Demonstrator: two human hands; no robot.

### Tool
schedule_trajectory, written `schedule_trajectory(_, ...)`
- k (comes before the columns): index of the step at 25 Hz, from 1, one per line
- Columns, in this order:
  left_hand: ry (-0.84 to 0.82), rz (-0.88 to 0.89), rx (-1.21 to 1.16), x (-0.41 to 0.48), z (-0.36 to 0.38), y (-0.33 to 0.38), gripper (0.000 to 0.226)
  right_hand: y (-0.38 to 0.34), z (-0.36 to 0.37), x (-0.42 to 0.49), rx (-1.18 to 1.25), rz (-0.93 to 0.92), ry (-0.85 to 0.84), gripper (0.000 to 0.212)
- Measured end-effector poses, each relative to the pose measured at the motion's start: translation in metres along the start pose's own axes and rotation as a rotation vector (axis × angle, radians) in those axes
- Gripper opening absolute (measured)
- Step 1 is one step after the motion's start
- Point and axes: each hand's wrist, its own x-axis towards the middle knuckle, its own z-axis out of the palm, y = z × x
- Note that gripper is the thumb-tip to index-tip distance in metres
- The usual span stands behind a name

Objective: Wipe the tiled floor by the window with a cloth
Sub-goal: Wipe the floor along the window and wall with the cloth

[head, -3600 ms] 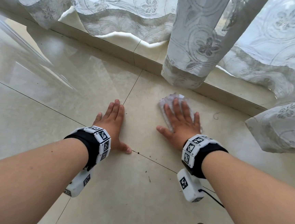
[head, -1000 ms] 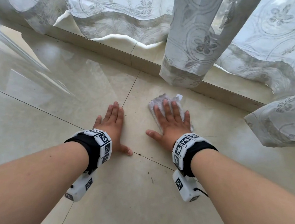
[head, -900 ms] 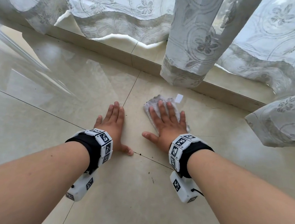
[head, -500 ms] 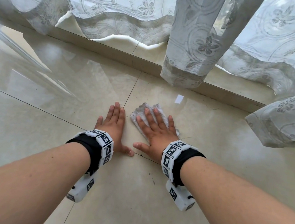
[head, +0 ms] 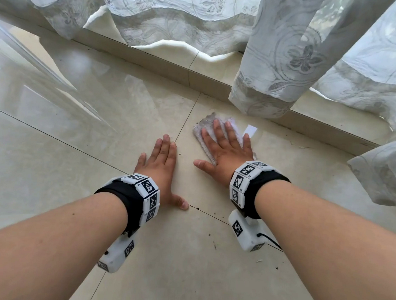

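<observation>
A beige tiled floor is seen polished to a glossy, mirror-smooth finish. A crumpled pale grey cloth is shown soft and nubbly. Sheer white embroidered curtains are shown matt. Black fabric wristbands are set with white plastic blocks.

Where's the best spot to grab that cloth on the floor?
Pinch the far left corner of the cloth, coming down from above on its left side. The cloth lies flat on the floor, and the right hand presses on most of it with straight fingers, so only that corner pokes out free.
</observation>
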Motion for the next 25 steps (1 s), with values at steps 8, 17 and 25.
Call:
schedule_trajectory(8,0.002,0.058,-0.017,-0.012,0.009,0.020,0.155,0.018,-0.016,0.001,-0.007,0.085,0.040,0.084)
schedule_trajectory(17,-0.022,0.080,-0.003,-0.027,0.022,0.036,0.153,0.028,-0.010,0.006,-0.048,0.060,0.087,0.085)
schedule_trajectory(25,0.003,0.091,-0.007,-0.015,0.005,0.041,0.155,0.014,-0.012,-0.001,-0.126,-0.050,0.056,0.085)
